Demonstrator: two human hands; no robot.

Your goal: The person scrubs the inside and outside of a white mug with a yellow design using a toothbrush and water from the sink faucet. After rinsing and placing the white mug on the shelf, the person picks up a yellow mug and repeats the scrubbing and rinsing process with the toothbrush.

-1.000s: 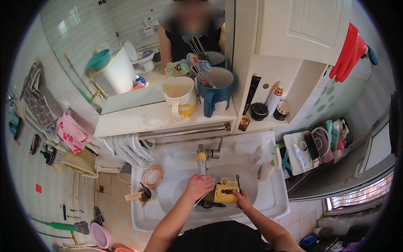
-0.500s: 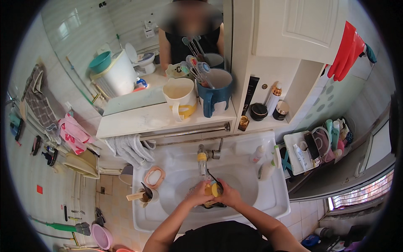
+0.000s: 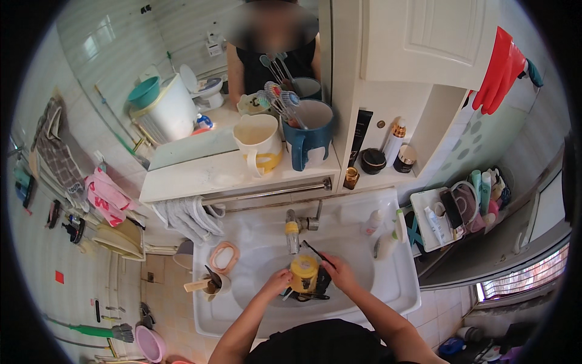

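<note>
Half a second ago both your hands were bunched around the yellow mug (image 3: 304, 279), now they've spread apart and it's in plain view, just your side of the faucet (image 3: 292, 228). Your left hand (image 3: 279, 283) has its grip closed on the mug's side. Your right hand (image 3: 341, 273), right of the faucet, has its grip pinching a slim dark brush (image 3: 319, 254).

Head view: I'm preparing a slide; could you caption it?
Left hand holding a yellow cup, right hand a slim dark tool, at a white sink.
</note>
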